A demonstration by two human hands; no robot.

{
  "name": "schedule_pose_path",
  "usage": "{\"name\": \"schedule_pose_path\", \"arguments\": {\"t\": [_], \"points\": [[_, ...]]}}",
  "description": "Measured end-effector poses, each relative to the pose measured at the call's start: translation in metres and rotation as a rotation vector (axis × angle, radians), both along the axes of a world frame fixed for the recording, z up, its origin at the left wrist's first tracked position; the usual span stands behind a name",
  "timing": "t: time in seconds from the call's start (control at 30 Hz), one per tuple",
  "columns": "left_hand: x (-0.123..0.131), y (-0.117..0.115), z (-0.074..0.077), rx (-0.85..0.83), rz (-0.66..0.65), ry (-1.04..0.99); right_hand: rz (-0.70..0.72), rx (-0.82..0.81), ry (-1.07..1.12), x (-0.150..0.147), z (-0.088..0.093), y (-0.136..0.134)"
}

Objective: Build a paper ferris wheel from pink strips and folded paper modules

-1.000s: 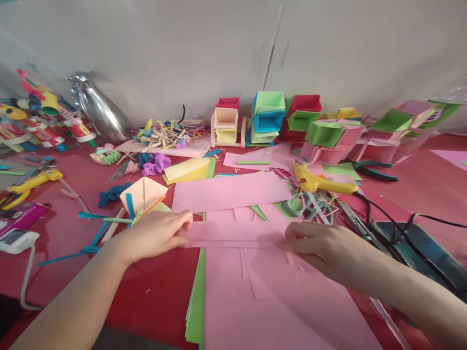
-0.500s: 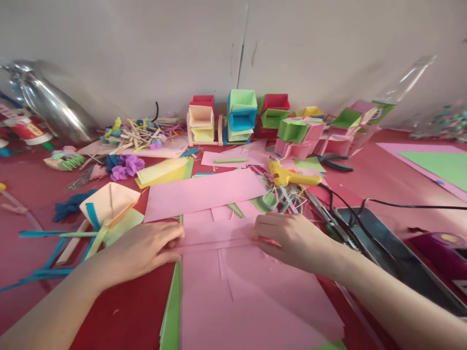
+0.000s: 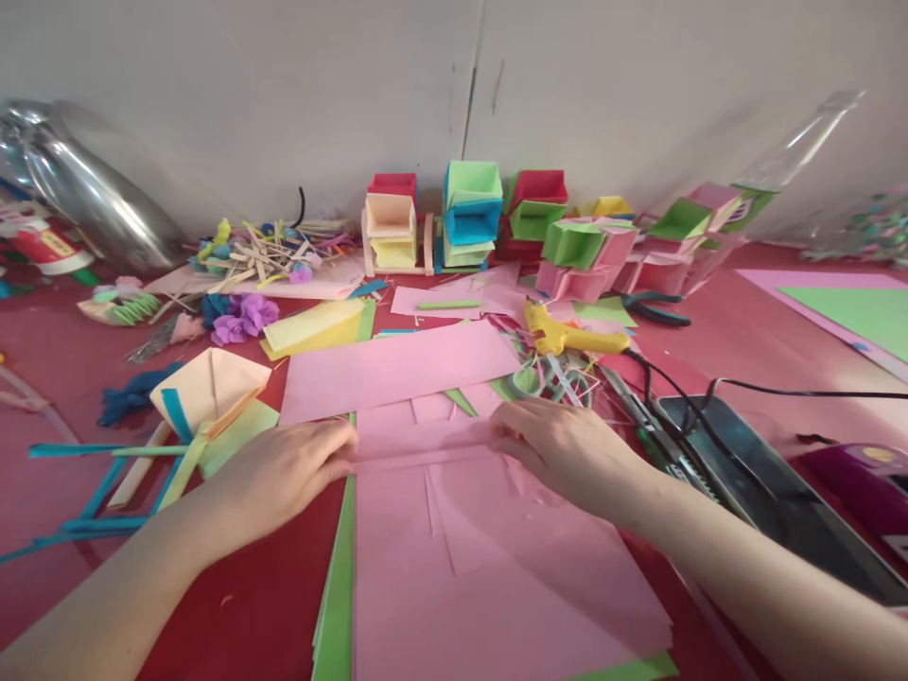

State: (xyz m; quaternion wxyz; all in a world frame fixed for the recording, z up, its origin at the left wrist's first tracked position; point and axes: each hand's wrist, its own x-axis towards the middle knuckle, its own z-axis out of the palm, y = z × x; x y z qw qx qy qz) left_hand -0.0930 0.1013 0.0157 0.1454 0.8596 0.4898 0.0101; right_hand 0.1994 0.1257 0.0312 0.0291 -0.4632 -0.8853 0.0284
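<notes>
A pink paper strip with a narrow fold along its near edge lies across a stack of pink sheets. Its left end is pinched between the thumb and fingers of my left hand. At the right end, my right hand is closed on the same strip, fingertips curled over it. Green sheets stick out under the stack's left side. Just beyond the strip lies a wider pink piece.
A yellow glue gun, scissors and a metal tray with a cable across it are at the right. Folded paper boxes stand by the wall. A peach paper shape lies left.
The view has shifted slightly. The strip's near fold looks narrower and flatter, and my right hand's fingers have curled in more. Both hands still hold the strip's ends.
</notes>
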Motion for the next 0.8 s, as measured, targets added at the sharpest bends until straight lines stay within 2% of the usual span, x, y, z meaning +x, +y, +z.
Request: {"name": "schedule_pose_path", "arguments": {"t": [0.07,0.17,0.3,0.43,0.5,0.6,0.8], "points": [[0.002,0.000,-0.001,0.040,-0.035,0.008,0.026,0.029,0.011,-0.001,0.000,-0.001],[0.003,-0.001,-0.001,0.103,-0.138,0.041,0.167,0.065,-0.007,0.002,0.001,-0.003],[0.001,-0.001,0.002,0.165,-0.164,0.028,0.231,-0.005,0.034,0.013,0.003,-0.004],[-0.004,0.002,0.002,0.019,-0.127,-0.006,0.251,-0.174,0.115,0.022,0.005,0.000],[-0.005,0.004,0.001,-0.078,-0.094,-0.005,0.245,-0.243,0.188,0.024,0.007,0.003],[-0.004,0.005,-0.001,-0.116,-0.059,0.021,0.197,-0.310,0.278,0.023,0.010,0.008],[-0.004,-0.001,-0.006,0.042,-0.060,0.114,0.078,-0.388,0.272,0.018,0.015,0.009]]}}
